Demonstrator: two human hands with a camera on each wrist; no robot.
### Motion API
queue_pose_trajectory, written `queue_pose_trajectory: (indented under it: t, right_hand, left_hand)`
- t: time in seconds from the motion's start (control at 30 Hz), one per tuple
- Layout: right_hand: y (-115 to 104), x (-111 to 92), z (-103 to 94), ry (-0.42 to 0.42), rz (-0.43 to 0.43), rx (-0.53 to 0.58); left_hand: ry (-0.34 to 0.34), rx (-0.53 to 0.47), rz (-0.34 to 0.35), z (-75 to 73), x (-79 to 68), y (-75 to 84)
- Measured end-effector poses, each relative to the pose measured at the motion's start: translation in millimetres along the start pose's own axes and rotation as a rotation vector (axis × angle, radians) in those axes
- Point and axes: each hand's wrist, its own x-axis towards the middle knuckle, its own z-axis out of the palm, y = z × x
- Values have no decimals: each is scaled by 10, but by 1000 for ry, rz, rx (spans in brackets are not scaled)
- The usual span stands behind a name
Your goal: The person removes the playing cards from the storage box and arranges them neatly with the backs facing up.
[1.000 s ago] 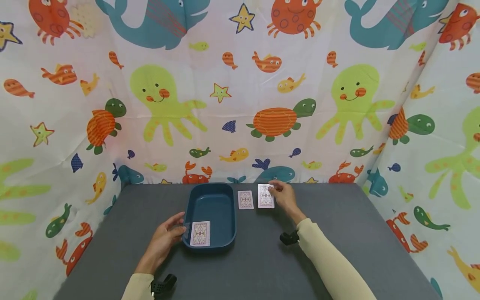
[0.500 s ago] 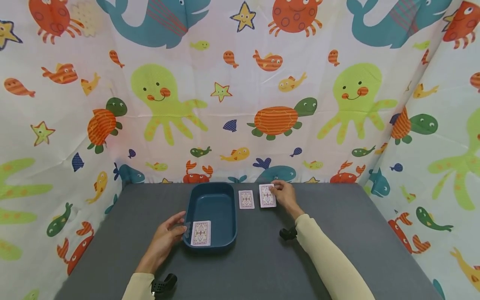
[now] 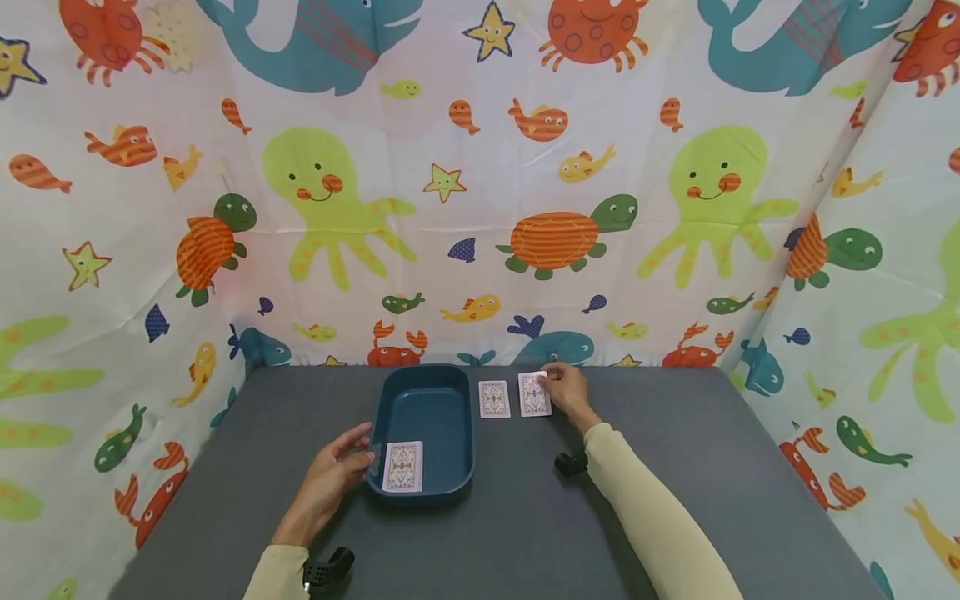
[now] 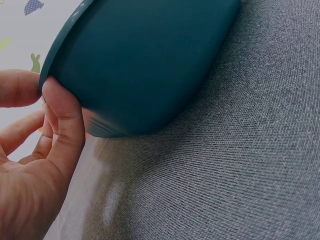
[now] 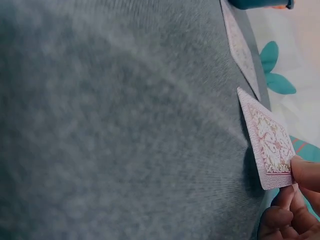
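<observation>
Now pinching with the right hand (image 3: 570,392), the nearer one, the patterned card (image 3: 532,397) just to its left, pointing longways front to back on the right of the flat card (image 3: 494,400), and gripping the rim of the blue tray (image 3: 431,417) with the left hand (image 3: 327,475).

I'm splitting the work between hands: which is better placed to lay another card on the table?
Probably the right hand: its pinched card is beside the lying card on the table. The left hand grips the blue tray, which stands between it and those cards.
</observation>
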Motion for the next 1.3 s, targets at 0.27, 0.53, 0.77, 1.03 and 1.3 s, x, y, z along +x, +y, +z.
queue_pose_trajectory:
  t: [0.27,0.53,0.77,1.03,1.3]
  right_hand:
    - [35,58,36,4,-20,-57]
    - [63,120,61,8,-28,-119]
    - [69,124,51,19,-33,-122]
    - [78,63,-8,26,-19,-93]
    - [-1,-94,-73,13,-33,5]
  left_hand:
    - [3,-2,5,-5,12,-13]
    - [-2,1,8,-12,12,-14]
    - [-2,-1,0,-17,15,-18]
    - [-6,0,1,-14,21,-13]
    - [-8,6,-3,-17,6,-3]
